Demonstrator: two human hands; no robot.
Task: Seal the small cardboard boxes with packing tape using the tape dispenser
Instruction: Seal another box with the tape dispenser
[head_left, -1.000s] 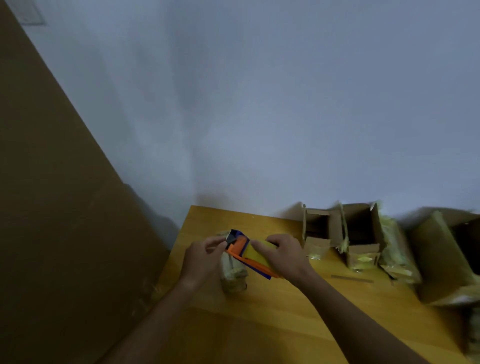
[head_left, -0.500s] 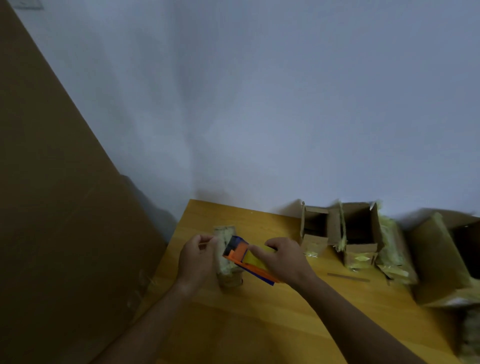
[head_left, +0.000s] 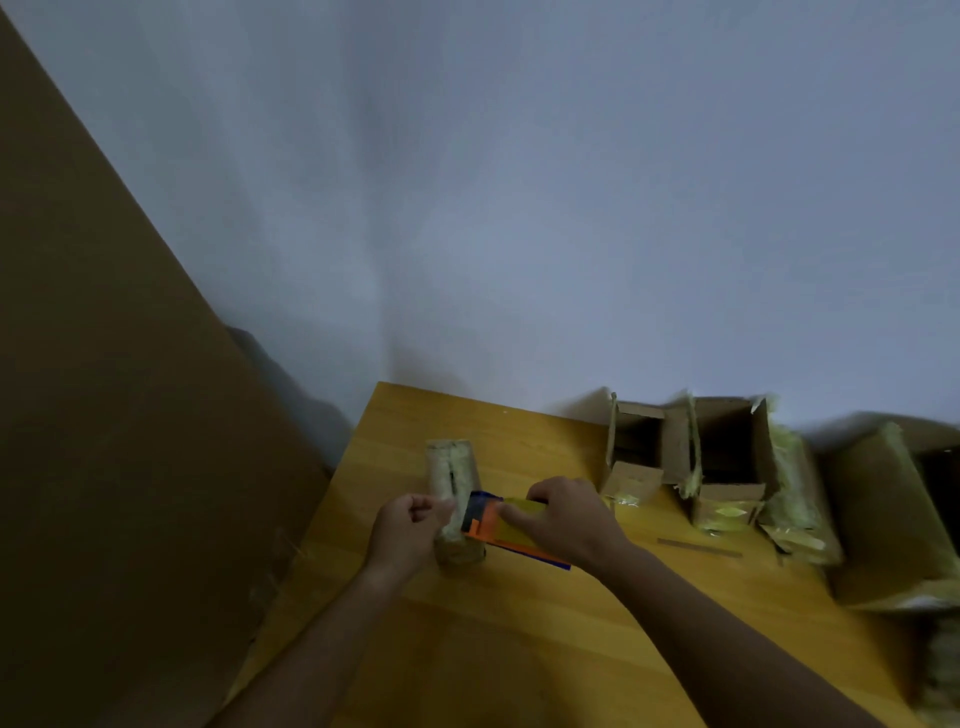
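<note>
From the head camera, we see the small cardboard box standing at the wooden table's left edge, already heavily taped. Our left hand curls against its side, apparently pinching the tape end. Our right hand grips the tape dispenser at the box. We should probably pull taut and press flat.
</note>
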